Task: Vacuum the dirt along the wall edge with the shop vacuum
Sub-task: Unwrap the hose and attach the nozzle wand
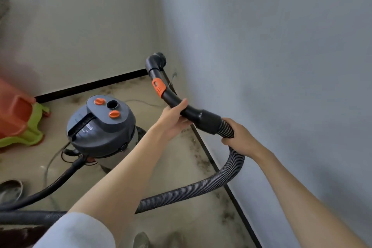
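Observation:
The grey shop vacuum (pixel 101 127) with two orange knobs stands on the floor left of centre. Its black curved wand handle (pixel 175 100) with an orange slider is raised in the air, and the round brush nozzle (pixel 160 59) at its tip points toward the corner of the walls. My left hand (pixel 173 119) grips the curved handle from below. My right hand (pixel 239 137) holds the ribbed grey hose (pixel 201 187) just behind the cuff. Dark dirt (pixel 198 159) lies along the black baseboard (pixel 221 177) of the right wall.
An orange and green plastic stool (pixel 18 119) sits at the left. A thin power cord (pixel 50 167) runs over the floor beside the vacuum. More hose (pixel 30 217) lies at the bottom left near a shoe (pixel 11 190). My feet show at the bottom edge.

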Demonstrator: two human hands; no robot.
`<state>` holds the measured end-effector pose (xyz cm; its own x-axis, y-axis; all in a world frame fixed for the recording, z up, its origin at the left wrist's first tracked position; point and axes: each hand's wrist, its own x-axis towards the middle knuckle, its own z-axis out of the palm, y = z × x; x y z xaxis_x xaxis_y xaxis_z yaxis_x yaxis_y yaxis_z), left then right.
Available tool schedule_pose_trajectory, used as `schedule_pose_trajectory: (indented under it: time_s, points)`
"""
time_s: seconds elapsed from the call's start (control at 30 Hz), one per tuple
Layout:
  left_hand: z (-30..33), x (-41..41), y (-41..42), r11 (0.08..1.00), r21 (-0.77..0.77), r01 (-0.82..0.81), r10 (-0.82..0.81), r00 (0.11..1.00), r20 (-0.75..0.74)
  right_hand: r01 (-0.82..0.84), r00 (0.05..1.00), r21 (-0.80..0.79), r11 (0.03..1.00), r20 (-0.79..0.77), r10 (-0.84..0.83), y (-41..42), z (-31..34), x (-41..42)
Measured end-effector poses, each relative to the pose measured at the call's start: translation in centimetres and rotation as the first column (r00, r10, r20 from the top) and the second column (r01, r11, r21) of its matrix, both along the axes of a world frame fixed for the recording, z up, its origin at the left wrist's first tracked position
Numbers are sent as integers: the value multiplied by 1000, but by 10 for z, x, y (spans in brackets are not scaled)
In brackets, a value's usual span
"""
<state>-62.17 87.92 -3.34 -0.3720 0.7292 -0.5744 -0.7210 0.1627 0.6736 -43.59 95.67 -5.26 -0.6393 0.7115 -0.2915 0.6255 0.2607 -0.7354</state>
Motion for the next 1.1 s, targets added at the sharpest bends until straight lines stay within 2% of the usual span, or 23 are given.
schedule_pose_trajectory:
  time_s: [0.1, 0.17, 0.23, 0.3, 0.4, 0.47, 0.53, 0.63, 0.7, 0.8, 1.1]
  points:
    - [1, 11, 10, 1000, 20, -9, 12, 994, -112, 52, 997, -32, 998, 55, -50, 5, -9, 7]
    - [1, 14, 11, 1000, 20, 18, -13, 976, -218, 66, 997, -154, 986, 56, -58, 2, -15, 7]
    - [0, 14, 7, 999, 9, 45, -40, 949, -312, 97, 994, -309, 946, -23, -109, 2, -18, 4]
    - [-4, 12, 0, 998, -19, 66, -68, 911, -407, 159, 968, -389, 907, -120, -221, 5, -14, -5]
    - [-6, 7, -5, 994, -32, 103, -105, 860, -499, 241, 929, -326, 914, -197, -315, 14, 5, -36]
    - [-7, 6, -8, 984, -39, 172, -166, 833, -527, 224, 927, -253, 941, -243, -286, 17, 22, -64]
    - [-13, 5, -10, 965, -92, 246, -253, 770, -586, 176, 932, -196, 965, -283, -228, 19, 37, -91]
    - [-25, 5, -12, 948, -170, 270, -315, 697, -645, 90, 943, -126, 988, -307, -125, 20, 52, -121]
    - [-28, 2, -13, 942, -200, 268, -331, 664, -670, 46, 944, -134, 990, -319, -87, 21, 52, -135]
    - [-31, -9, -14, 921, -259, 291, -387, 607, -694, 68, 946, -140, 988, -306, -108, 22, 45, -152]
    - [-44, -44, -25, 872, -312, 378, -485, 574, -660, 90, 967, -149, 985, -223, -122, 11, 26, -175]
